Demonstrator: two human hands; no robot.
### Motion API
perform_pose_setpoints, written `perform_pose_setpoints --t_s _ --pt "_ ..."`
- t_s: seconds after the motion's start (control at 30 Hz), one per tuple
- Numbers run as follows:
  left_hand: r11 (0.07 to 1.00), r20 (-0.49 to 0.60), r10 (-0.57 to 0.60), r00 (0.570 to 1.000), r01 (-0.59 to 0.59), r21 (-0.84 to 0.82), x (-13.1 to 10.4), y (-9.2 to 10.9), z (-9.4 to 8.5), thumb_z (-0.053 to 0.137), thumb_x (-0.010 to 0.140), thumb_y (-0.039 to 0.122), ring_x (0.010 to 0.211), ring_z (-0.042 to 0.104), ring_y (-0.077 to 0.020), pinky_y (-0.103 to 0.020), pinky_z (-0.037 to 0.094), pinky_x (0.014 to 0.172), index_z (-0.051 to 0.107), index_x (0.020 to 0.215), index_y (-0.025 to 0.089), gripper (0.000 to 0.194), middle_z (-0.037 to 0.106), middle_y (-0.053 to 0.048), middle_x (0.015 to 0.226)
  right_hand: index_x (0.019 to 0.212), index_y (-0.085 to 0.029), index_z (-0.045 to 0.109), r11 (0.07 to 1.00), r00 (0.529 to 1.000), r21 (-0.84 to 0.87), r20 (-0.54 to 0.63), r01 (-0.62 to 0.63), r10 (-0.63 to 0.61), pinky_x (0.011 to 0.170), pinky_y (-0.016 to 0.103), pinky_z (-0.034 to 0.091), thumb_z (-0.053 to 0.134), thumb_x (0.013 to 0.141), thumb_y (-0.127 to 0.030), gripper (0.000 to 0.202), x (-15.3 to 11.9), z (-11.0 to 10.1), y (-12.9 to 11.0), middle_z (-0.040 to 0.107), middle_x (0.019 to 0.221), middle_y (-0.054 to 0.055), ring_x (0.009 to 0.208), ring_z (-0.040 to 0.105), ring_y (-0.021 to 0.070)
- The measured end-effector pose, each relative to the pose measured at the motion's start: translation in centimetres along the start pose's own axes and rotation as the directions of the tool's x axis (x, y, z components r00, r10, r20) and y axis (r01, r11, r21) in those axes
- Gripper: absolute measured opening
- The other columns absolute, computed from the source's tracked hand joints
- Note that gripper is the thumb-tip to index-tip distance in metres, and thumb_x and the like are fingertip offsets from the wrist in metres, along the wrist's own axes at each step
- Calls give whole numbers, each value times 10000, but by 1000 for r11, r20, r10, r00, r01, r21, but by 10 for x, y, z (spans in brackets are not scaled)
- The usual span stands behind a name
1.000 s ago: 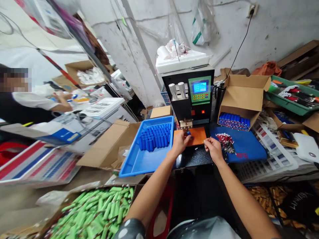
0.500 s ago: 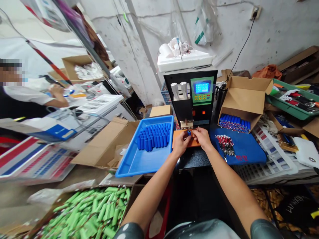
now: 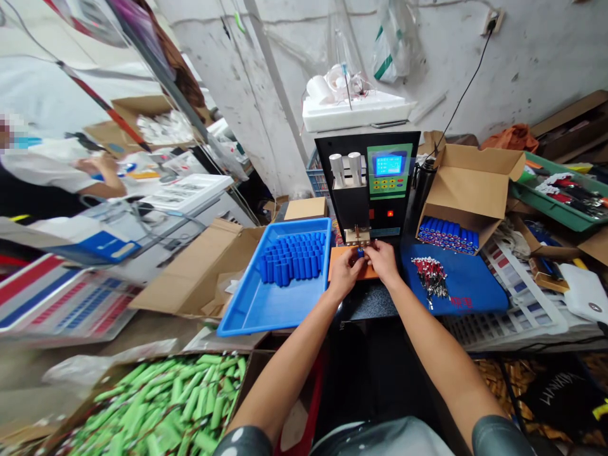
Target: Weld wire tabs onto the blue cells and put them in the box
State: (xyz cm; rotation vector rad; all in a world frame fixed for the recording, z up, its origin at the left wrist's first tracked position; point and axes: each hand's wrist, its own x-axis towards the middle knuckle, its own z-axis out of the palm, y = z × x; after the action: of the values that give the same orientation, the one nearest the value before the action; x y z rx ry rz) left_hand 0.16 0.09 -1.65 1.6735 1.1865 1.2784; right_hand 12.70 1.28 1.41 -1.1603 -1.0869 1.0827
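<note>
Under the tips of a black machine (image 3: 394, 221) with a lit screen, my left hand (image 3: 345, 269) is closed on a small blue cylinder (image 3: 360, 253) that stands over an orange block (image 3: 338, 254). From the other side my right hand (image 3: 381, 259) has its fingers pinched close to the top of the same cylinder; what they hold is too small to make out. Left of my hands, a blue tray (image 3: 266, 310) holds several upright blue cylinders (image 3: 292, 259).
Red and black wires (image 3: 430, 277) lie on a blue mat (image 3: 479, 285) at the right. Behind them is an open carton (image 3: 468, 183) of blue cylinders. Green cylinders (image 3: 161, 405) fill a box at lower left. A person (image 3: 57, 171) sits at the far left.
The view has shifted slightly. Both hands stay at the machine around the blue cylinder, with the right fingers a little nearer the machine's tips.
</note>
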Motion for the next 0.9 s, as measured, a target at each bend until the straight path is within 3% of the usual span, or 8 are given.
perform_pose_setpoints --t_s 0.43,0.9 --pt "999 14 -15 1000 16 -35 0 4 -1 601 851 307 874 670 -181 -299 534 802 645 1128 162 316 716 -70 974 642 -190 620 1000 1000 -14 -14 25 -26 453 231 390 655 681 -380 197 1 0 6 588 566 -16 509 508 135" --pt "1000 -8 -16 1000 17 20 0 4 -2 601 844 304 780 637 -153 -256 510 721 657 1092 158 293 700 -49 892 632 -191 613 998 999 -48 -15 46 -47 470 234 391 650 693 -391 213 2 1 7 597 581 -2 535 513 143"
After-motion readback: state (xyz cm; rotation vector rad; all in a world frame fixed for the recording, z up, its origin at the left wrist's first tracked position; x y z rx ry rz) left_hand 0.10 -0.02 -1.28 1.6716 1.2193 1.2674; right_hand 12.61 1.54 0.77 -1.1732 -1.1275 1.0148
